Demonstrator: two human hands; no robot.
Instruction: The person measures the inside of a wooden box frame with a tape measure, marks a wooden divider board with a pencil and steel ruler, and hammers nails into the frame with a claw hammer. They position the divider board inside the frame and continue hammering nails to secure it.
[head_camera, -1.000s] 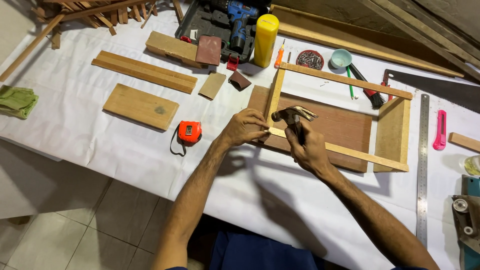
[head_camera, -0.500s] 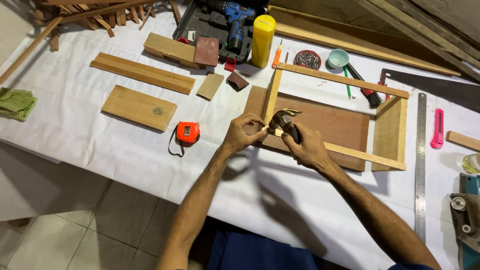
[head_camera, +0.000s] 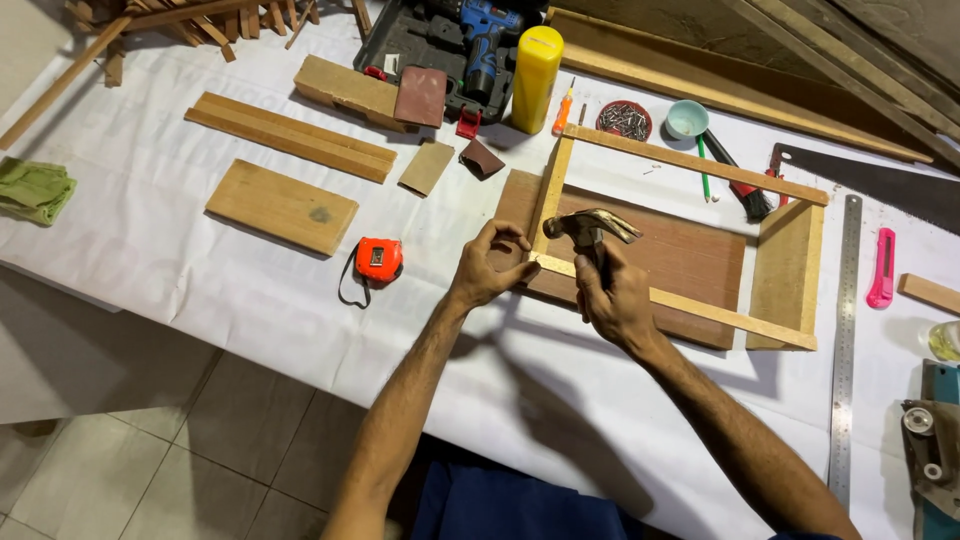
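A: Where is the hammer (head_camera: 590, 228), and what holds it?

B: I see its metal head raised just above the near-left corner of the wooden frame (head_camera: 690, 310). My right hand (head_camera: 612, 298) is wrapped tight around the handle, close under the head.

A: State of the left hand (head_camera: 490, 270)?

B: Thumb and fingers are pinched narrow at that same frame corner, touching the thin strip there. If there is a nail between the fingertips, it is too small for me to tell.

A: Describe the frame.

B: Four pale strips form a rectangle lying flat over a reddish-brown board (head_camera: 680, 255). A wider pale plank closes its right end. All of it rests on the tabletop (head_camera: 200, 290), which is covered in white sheeting.

A: Items near the hands?

B: An orange tape measure (head_camera: 378, 260) lies just left of my left hand. Further left is a flat wooden plank (head_camera: 281, 207), with longer strips beyond it.

A: Far edge?

B: A yellow cylinder (head_camera: 535, 65) stands upright beside an open case holding a blue drill (head_camera: 485, 35). To its right are a small dish of nails (head_camera: 623, 120) and a pale blue cup (head_camera: 686, 118).

A: Right side?

B: A steel ruler (head_camera: 845, 340) lies lengthwise, with a pink cutter (head_camera: 882, 266) just beyond it and a handsaw (head_camera: 870, 180) above.
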